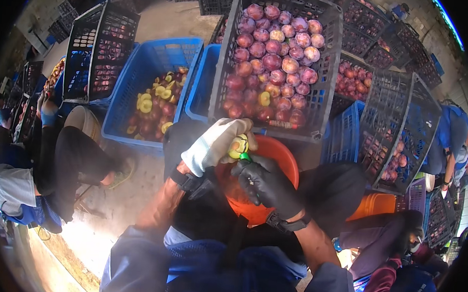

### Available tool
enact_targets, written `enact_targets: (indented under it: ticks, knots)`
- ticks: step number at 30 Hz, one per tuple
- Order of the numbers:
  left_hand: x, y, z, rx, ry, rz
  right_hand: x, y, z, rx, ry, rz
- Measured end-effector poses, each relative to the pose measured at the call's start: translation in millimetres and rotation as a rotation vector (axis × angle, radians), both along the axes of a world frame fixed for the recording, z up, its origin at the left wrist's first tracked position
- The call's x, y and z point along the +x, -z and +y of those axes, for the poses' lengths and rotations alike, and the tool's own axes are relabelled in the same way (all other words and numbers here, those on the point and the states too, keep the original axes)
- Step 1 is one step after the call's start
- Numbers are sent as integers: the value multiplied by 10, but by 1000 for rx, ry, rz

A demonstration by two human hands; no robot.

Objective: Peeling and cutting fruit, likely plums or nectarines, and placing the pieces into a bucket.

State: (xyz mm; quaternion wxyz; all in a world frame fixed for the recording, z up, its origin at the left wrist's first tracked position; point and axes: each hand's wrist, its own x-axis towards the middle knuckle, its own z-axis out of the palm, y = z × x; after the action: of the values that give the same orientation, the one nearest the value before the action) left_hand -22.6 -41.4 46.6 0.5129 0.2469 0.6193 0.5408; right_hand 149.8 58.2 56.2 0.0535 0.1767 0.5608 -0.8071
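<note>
Gloved in white, my left hand (220,139) grips a cut plum (239,144) with its yellow flesh and brown pit area facing up. My right hand (272,184), in a black glove, is closed around a small tool with a green part (245,156) that touches or nearly touches the lower edge of the fruit. Most of the tool is hidden in the fist. Below both hands, between my knees, stands an orange-red bucket (287,155). Just beyond it a black plastic crate (327,79) of whole plums (272,62) tilts towards me.
A blue plastic crate (195,49) holding plum halves (145,102) stands ahead to the left. Stacked crates (384,123) crowd the right side. Seated people (19,181) work on my left, others (387,271) sit close on my right. An orange container (375,207) stands beside my right knee.
</note>
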Motion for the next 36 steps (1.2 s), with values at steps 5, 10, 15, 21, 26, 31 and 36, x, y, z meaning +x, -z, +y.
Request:
enact_targets:
  ticks: [5, 10, 15, 21, 26, 31, 36]
  knots:
    - [178, 65, -19, 349, -226, -19, -53, -101, 12, -231, 155, -24]
    - [401, 292, 182, 411, -550, 10, -38, 2, -161, -70, 194, 71]
    - [393, 146, 138, 304, -456, -214, -22, 143, -235, 301, 189, 183]
    - [331, 227, 73, 385, -450, -125, -31, 126, -215, 329, 131, 234]
    - [320, -20, 153, 258, -534, -105, 172, -18, 10, 89, -31, -40]
    - [112, 133, 181, 392, -372, -17, 420, 516, 213, 1088, 69, 103]
    - [97, 180, 88, 393, -367, -277, 411, 592, 230, 986, -7, 135]
